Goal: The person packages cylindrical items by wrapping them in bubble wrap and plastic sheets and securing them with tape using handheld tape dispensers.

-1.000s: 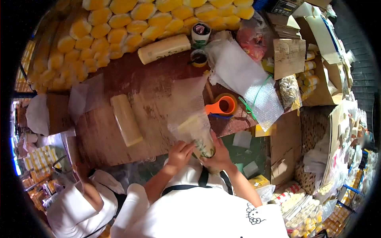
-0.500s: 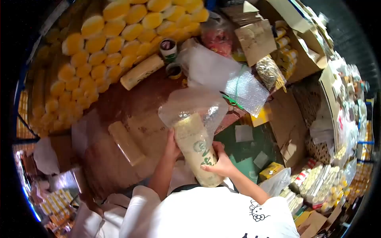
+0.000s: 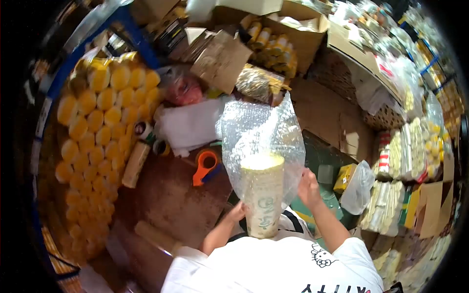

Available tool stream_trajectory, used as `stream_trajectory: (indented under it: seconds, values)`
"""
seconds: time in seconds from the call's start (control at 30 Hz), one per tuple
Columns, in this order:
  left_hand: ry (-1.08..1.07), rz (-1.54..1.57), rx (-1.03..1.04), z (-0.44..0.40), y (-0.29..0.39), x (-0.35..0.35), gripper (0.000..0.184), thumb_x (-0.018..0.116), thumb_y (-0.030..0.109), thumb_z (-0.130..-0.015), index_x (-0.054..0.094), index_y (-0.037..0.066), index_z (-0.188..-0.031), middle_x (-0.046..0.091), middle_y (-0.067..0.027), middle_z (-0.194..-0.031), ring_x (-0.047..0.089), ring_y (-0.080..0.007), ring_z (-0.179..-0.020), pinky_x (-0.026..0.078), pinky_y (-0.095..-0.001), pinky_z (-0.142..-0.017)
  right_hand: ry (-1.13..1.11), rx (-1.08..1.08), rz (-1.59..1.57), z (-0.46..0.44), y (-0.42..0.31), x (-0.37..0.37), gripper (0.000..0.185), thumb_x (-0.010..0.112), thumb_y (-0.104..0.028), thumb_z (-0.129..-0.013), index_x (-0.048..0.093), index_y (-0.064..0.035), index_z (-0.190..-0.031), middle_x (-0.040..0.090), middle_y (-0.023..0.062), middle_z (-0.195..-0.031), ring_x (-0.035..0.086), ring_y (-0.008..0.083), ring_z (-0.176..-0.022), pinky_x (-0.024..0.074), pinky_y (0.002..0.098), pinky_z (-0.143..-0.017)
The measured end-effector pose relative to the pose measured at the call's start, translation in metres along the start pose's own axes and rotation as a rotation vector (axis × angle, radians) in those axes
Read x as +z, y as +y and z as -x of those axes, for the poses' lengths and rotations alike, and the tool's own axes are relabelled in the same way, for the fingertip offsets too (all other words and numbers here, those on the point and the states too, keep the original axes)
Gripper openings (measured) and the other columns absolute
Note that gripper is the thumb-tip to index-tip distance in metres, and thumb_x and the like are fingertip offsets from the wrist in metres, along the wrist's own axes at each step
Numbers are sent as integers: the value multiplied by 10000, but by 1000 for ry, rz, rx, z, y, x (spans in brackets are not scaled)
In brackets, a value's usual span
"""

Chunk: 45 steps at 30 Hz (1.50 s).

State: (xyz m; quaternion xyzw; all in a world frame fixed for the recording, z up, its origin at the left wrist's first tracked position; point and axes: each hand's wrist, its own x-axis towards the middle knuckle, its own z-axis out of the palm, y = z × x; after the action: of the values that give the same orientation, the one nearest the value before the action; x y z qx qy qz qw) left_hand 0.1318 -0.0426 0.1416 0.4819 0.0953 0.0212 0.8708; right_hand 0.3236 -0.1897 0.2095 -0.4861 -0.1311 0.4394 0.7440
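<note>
A pale cylindrical pack with green lettering stands nearly upright against the white shirt. Around it is a clear plastic bag, whose loose, wide top flares out above the pack's yellowish end. My left hand is at the pack's left side, fingers bent against it and partly hidden by the plastic. On the other side, my right hand is off the pack, close to the bag's right edge, with its fingers extended. Whether that hand touches the plastic I cannot tell.
An orange tape dispenser lies on the reddish-brown table. Yellow-ended rolls are stacked at left. Two wrapped rolls lie nearby, one being a beige roll. Cardboard boxes and bagged packs crowd the back and right.
The pack has gone from tilted to nearly upright. My right hand has come off it and moved to the right and up. The view has swung right, and the tape dispenser now shows.
</note>
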Motion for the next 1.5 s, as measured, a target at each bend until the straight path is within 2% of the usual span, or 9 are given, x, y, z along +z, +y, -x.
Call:
stream_trajectory:
  seconds: [0.2, 0.43, 0.5, 0.57, 0.67, 0.87, 1.2, 1.3, 1.5]
  values:
    - [-139, -90, -158, -40, 16, 36, 816, 748, 330, -579, 373, -14, -1217, 450, -108, -1200, 418, -205, -1105, 335, -344, -935, -222, -12, -414, -30, -33, -5, 713, 272, -586, -847, 275, -41, -1306, 367, 84, -1303, 367, 211, -1180, 263, 349, -1001]
    - [-444, -728, -413, -57, 44, 55, 623, 677, 95, -635, 416, 11, -1195, 438, -136, -1217, 436, -236, -1090, 342, -354, -928, -222, 129, -40, -21, -22, -30, 614, 492, -458, -827, 339, -53, -1263, 454, 49, -1193, 441, 156, -1079, 355, 323, -928]
    - [-198, -744, -5, -66, 7, 17, 505, 583, 182, -758, 418, 36, -1212, 410, -126, -1258, 430, -236, -1105, 320, -368, -943, -268, 41, -257, -20, 0, -53, 611, 598, -374, -781, 357, -43, -1234, 465, 45, -1170, 453, 151, -1057, 376, 307, -901]
    - [110, 54, -4, -94, 25, 25, 710, 264, 598, -826, 342, 60, -1282, 380, -116, -1287, 390, -232, -1150, 285, -379, -973, -270, 55, -228, -20, 5, -66, 646, 618, -365, -767, 337, -35, -1246, 465, 55, -1169, 450, 154, -1058, 372, 306, -903]
    - [-32, 287, 152, -141, 57, 26, 747, 286, 605, -829, 288, 23, -1298, 397, -95, -1272, 399, -232, -1135, 299, -366, -966, -249, 79, -149, -8, -4, -64, 673, 625, -329, -767, 299, -13, -1263, 465, 68, -1165, 442, 159, -1063, 362, 305, -909]
    - [370, 330, 2, -181, 70, 74, 883, 488, 635, -720, 260, 4, -1293, 398, -104, -1249, 383, -214, -1150, 322, -358, -952, -129, 283, 401, 15, -36, -56, 603, 562, -184, -819, 236, -26, -1301, 476, 93, -1153, 461, 176, -1051, 379, 319, -888]
    - [93, 112, 15, -177, 38, 86, 952, 582, 614, -663, 224, 4, -1300, 379, -109, -1253, 382, -216, -1148, 331, -352, -945, 269, -371, 741, 3, -103, -68, 563, 622, -426, -706, 418, -33, -1055, 539, 91, -874, 540, 168, -774, 466, 289, -614]
    - [76, 90, 13, -177, 37, 85, 968, 601, 610, -652, 217, 4, -1302, 375, -110, -1254, 381, -216, -1148, 333, -351, -943, 171, -219, 1015, -7, -119, -68, 537, 624, -485, -658, 546, 7, -858, 548, 95, -632, 559, 200, -574, 445, 289, -559]
    - [37, 169, 48, -176, 19, 70, 985, 652, 553, -641, 187, -13, -1298, 356, -123, -1256, 382, -210, -1144, 345, -343, -934, -10, 147, 1177, -10, -134, -52, 559, 522, -519, -728, 585, 26, -837, 582, 146, -629, 581, 269, -590, 448, 339, -572]
